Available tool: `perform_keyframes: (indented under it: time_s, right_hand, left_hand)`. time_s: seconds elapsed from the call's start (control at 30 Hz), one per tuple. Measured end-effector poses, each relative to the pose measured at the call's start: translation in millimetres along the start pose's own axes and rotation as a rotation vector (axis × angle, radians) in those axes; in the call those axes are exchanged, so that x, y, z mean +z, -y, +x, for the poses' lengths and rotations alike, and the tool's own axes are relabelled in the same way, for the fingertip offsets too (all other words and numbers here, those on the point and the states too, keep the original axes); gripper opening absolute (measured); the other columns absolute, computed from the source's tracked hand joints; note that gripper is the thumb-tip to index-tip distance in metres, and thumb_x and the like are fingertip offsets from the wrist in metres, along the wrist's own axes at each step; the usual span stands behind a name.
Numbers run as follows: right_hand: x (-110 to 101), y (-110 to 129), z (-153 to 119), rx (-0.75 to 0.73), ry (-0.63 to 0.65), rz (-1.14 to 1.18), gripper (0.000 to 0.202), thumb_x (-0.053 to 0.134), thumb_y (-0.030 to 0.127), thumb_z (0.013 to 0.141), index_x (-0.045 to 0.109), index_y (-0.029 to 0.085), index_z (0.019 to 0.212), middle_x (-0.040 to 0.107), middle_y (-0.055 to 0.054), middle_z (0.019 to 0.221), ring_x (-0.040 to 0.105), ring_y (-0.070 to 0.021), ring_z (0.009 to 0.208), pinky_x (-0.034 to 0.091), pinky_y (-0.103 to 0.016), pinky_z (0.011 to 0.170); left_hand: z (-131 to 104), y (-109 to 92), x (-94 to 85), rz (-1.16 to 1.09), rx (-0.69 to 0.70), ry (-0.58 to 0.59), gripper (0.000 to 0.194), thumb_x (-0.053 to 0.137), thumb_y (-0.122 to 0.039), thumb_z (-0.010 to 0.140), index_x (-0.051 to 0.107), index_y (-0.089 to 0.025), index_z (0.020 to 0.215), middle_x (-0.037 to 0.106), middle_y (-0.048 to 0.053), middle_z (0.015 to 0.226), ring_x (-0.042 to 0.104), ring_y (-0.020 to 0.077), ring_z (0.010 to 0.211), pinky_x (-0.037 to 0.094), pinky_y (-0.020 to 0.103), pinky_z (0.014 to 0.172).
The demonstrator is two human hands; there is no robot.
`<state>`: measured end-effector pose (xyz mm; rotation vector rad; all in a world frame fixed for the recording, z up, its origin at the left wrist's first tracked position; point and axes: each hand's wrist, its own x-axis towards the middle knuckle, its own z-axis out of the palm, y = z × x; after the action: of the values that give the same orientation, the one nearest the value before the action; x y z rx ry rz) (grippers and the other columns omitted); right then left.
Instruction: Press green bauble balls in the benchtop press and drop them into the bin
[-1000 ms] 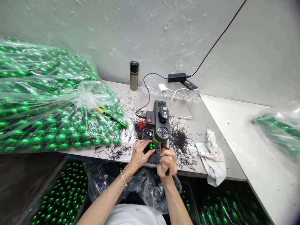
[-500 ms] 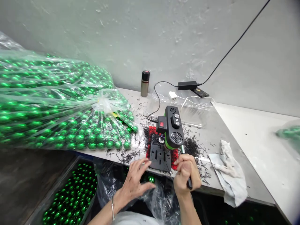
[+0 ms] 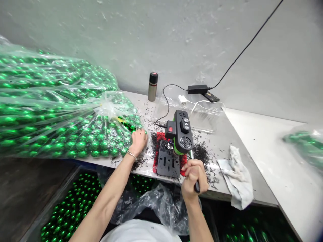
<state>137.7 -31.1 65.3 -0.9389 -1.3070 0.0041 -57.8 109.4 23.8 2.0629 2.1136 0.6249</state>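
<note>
My right hand [image 3: 194, 178] is wrapped round the black-gripped lever [image 3: 196, 186] of a small bench machine [image 3: 184, 131]. Black housing, round vents and a red switch mark this machine, with a slotted black base plate [image 3: 168, 163] under its head. A shiny round piece [image 3: 169, 145] sits on the plate below the head. My left hand [image 3: 139, 139] reaches to the torn mouth of a clear plastic bag [image 3: 108, 107] filled with shiny green balls [image 3: 80, 144]. Its fingers are curled closed; a bit of green shows beside them, but what they hold is hidden.
Small black pieces [image 3: 200, 153] lie scattered around the machine and a red mat [image 3: 155, 164]. A bottle [image 3: 152, 87], a power adapter [image 3: 198, 89] and a white plug [image 3: 182, 99] stand behind. A stained cloth [image 3: 237, 178] hangs over the front edge at right. More green balls [image 3: 73, 201] fill a container below.
My left hand has moved from beside the base plate, fingers spread, up and left to the bag's mouth, and has closed. My right hand stays on the lever. The view has shifted slightly.
</note>
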Motion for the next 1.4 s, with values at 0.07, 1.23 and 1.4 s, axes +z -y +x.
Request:
perform_keyframes:
  time_s: [0.07, 1.23, 1.4]
  right_hand:
    - [-1, 0, -1, 0.003, 0.017, -0.001, 0.034, 0.043, 0.011, 0.096, 0.045, 0.020, 0.063, 0.051, 0.002, 0.065, 0.052, -0.0118, 0.062, 0.041, -0.028, 0.057]
    - [-2, -4, -10, -0.001, 0.070, -0.011, 0.029, 0.040, 0.016, 0.098, 0.046, 0.021, 0.069, 0.051, 0.001, 0.071, 0.052, -0.0121, 0.064, 0.043, -0.029, 0.059]
    - [-3, -18, -23, -0.056, 0.064, -0.010, 0.028, 0.040, 0.019, 0.098, 0.049, 0.021, 0.071, 0.053, 0.001, 0.073, 0.054, -0.0124, 0.065, 0.049, -0.033, 0.068]
  left_hand:
    - [-1, 2, -4.7, -0.051, 0.007, -0.003, 0.013, 0.059, -0.020, 0.087, 0.067, -0.016, 0.096, 0.069, 0.013, 0.092, 0.064, 0.0284, 0.093, 0.048, 0.038, 0.087]
    - [-109, -53, 42.3, -0.583, 0.299, 0.048, 0.029, 0.072, -0.033, 0.088, 0.071, -0.024, 0.116, 0.076, 0.007, 0.108, 0.063, 0.0273, 0.106, 0.041, 0.047, 0.103]
    - [-108, -51, 43.8, -0.592, 0.298, 0.056, 0.030, 0.073, -0.035, 0.087, 0.072, -0.025, 0.115, 0.076, 0.007, 0.104, 0.062, 0.0275, 0.105, 0.043, 0.045, 0.101]
